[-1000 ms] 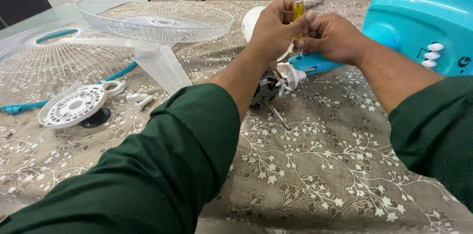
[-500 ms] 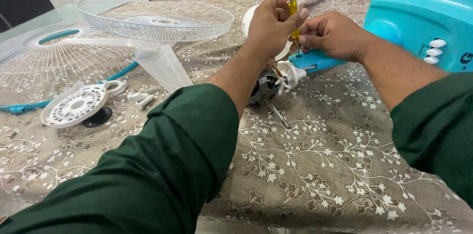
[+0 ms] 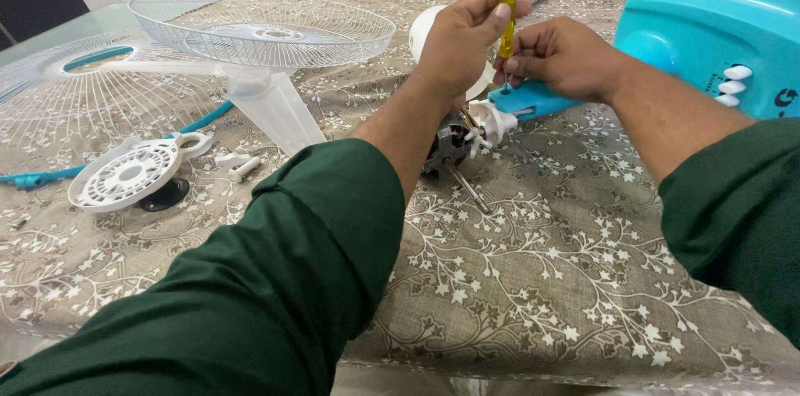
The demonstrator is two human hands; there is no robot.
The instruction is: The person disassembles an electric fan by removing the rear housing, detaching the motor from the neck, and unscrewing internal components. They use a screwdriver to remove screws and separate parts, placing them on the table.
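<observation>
Yellow-handled screwdriver [image 3: 507, 21] upright, tip down on the turquoise arm [image 3: 533, 101] of the fan body. Left hand [image 3: 460, 42] curled around the handle from the side, thumb and fingertips pinching the yellow grip near its top. Right hand [image 3: 562, 58] just right of the screwdriver, fingers bunched and pinched low on the shaft, close above the turquoise arm. Both forearms in dark green sleeves.

Motor assembly [image 3: 454, 150] just below and left of the screwdriver tip, metal shaft pointing toward the viewer, white plastic fitting [image 3: 492, 122] between it and the turquoise arm. White round housing [image 3: 421, 33] behind the left hand, mostly hidden. Large turquoise fan base [image 3: 708, 37] well right of the screwdriver, with white push buttons [image 3: 733, 83] on its face.

Well left of the screwdriver: white wire fan guard [image 3: 262, 25], translucent fan blade [image 3: 267, 108] below it, second wire guard [image 3: 79, 92] farther left. Round white slotted cover [image 3: 125, 175] and small white knob [image 3: 242, 167] at near left. All on a grey-brown floral tablecloth [image 3: 542, 279].
</observation>
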